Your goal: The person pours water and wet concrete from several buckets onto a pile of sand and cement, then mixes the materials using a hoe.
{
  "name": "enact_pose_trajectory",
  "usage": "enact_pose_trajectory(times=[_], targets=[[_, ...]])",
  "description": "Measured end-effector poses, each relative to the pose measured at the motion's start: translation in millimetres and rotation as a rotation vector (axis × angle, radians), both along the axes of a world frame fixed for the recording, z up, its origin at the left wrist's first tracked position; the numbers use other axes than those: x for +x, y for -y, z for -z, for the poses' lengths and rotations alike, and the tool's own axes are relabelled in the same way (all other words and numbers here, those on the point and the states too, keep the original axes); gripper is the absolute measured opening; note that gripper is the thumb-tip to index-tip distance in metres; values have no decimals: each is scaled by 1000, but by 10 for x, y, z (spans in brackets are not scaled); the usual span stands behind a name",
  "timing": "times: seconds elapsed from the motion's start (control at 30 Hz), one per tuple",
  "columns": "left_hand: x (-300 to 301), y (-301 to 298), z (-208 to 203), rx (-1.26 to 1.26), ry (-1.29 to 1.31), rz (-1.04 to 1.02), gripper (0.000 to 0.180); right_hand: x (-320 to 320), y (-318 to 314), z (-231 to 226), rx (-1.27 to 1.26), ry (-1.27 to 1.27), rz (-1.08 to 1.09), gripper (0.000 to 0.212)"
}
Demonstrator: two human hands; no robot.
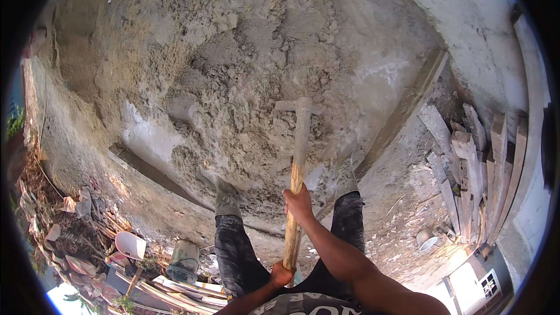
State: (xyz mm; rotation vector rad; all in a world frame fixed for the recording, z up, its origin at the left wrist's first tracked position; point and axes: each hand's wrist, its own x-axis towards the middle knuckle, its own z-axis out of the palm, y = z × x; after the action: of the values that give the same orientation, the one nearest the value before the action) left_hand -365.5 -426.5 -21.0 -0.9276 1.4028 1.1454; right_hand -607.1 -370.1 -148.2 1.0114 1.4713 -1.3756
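Both hands grip the wooden handle of a hoe, which runs up the middle of the view, away from my body. My right hand is closed round the middle of the handle. Lower down, close to my body, my left hand wraps round its rear part. Grey mortar coats the far half of the handle and the hoe's head, which is over the heap of wet mortar. How deep the blade sits in the mix cannot be made out. My boots stand at the heap's near edge.
Timber boards edge the mix on the right and near left. Wooden offcuts are stacked at the right, with a small pot nearby. A bucket, a pale scoop-like container and debris lie at the lower left.
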Motion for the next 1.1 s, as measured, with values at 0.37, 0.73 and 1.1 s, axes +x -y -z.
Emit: enact_pose_trajectory(times=[0.37, 0.73, 1.1], targets=[[-3625, -420, 1777, -151, -475, 116, 36, -3718, -830, 961, 183, -599, 126, 18], [-1157, 188, -258, -133, 213, 409, 46, -378, -398, 58, 58, 25, 190, 28], [-3601, -1994, 1874, 712, -79, -304, 19, -3042, -2624, 943, 239, -439, 190, 24]])
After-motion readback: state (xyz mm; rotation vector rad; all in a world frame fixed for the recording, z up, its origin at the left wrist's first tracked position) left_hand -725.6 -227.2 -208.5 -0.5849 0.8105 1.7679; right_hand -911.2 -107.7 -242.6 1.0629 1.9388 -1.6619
